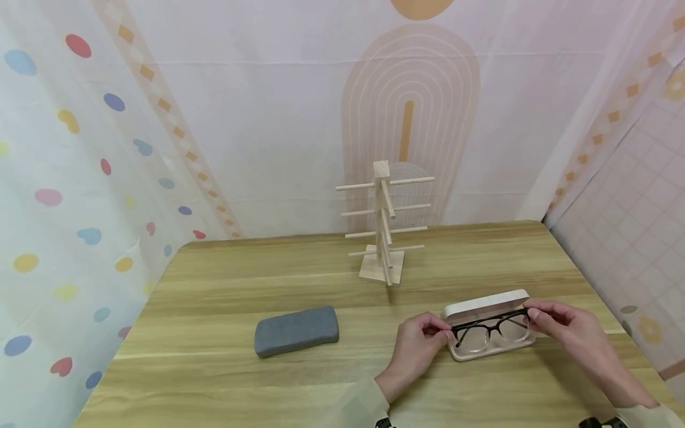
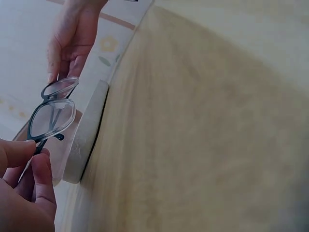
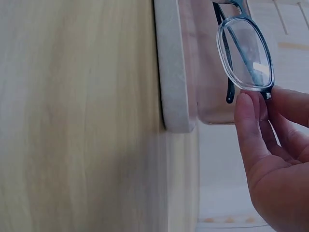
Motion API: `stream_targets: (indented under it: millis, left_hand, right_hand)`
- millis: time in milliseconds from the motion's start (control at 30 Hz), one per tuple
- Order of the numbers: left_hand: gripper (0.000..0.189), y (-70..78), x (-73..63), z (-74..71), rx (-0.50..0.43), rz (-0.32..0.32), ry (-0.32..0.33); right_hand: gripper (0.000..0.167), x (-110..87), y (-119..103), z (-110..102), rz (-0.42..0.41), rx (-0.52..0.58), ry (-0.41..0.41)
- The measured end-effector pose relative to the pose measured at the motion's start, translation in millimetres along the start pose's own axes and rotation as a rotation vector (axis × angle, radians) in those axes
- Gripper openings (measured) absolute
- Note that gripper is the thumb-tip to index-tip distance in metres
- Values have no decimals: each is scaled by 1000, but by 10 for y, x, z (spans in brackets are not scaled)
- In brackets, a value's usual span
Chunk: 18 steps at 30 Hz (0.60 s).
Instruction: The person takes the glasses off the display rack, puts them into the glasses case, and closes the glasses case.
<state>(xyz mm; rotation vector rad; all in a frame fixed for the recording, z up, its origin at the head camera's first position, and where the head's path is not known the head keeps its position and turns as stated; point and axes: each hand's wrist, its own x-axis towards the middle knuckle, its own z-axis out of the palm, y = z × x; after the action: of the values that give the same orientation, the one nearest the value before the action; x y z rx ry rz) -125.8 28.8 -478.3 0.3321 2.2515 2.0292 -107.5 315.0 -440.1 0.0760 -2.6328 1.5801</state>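
A pair of black-topped eyeglasses with clear lower rims hangs over an open white glasses case, its temples folded behind the lenses. My left hand pinches the left end of the frame between thumb and fingers. At the other end, my right hand grips the hinge corner the same way. In the left wrist view the glasses stand just above the case wall. The right wrist view shows one lens and a folded temple tip, with the pinkish case lining behind.
A closed grey glasses case lies on the wooden table left of my hands. Further back stands a wooden display rack with several bare pegs. Patterned curtains line the back and sides of the table.
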Motion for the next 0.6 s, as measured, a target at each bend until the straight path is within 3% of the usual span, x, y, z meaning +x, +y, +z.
stream_targets:
  millis: [600]
  left_hand:
    - [10, -18, 135, -21, 300, 61, 12]
  right_hand:
    - [25, 91, 109, 24, 28, -52, -71]
